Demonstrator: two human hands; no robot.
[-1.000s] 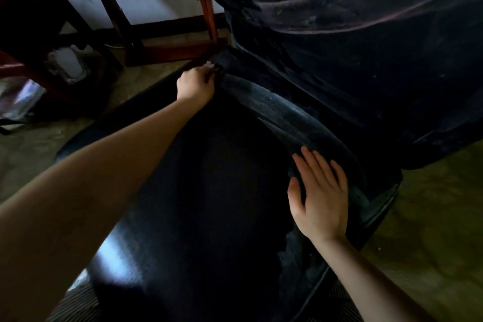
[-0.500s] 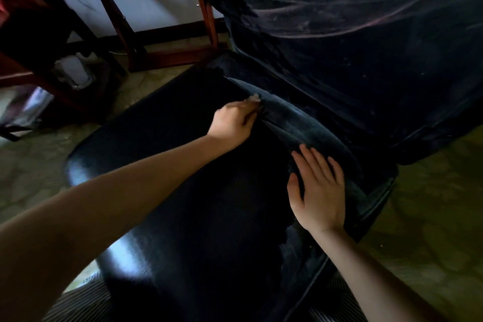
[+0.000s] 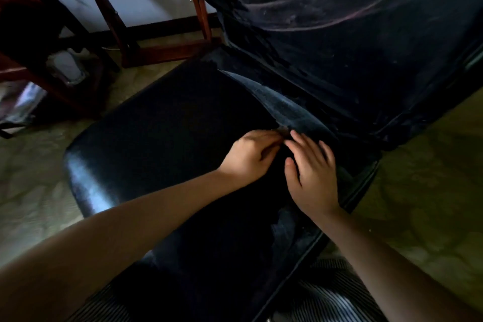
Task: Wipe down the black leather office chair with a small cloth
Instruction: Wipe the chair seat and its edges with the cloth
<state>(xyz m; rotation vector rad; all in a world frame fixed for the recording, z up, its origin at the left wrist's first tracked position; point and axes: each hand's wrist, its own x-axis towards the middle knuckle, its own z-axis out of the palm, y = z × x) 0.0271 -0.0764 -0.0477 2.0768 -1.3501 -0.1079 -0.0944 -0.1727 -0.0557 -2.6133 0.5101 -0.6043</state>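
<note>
Left hand (image 3: pixel 251 157), cloth (image 3: pixel 283 132) nearer right hand (image 3: pixel 312 178)

Backrest (image 3: pixel 352 42) close behind both hands

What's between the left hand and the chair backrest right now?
In the head view, only a dusty grey strip of seat lies between the left hand and the backrest; no loose object shows there.

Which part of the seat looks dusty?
Start at the black chair's seat, below the streaked backrest. Along its rear edge, beyond the left hand pinching the cloth and the flat right hand, runs a curved band. It alone is pale grey; the surrounding seat is black.
</note>
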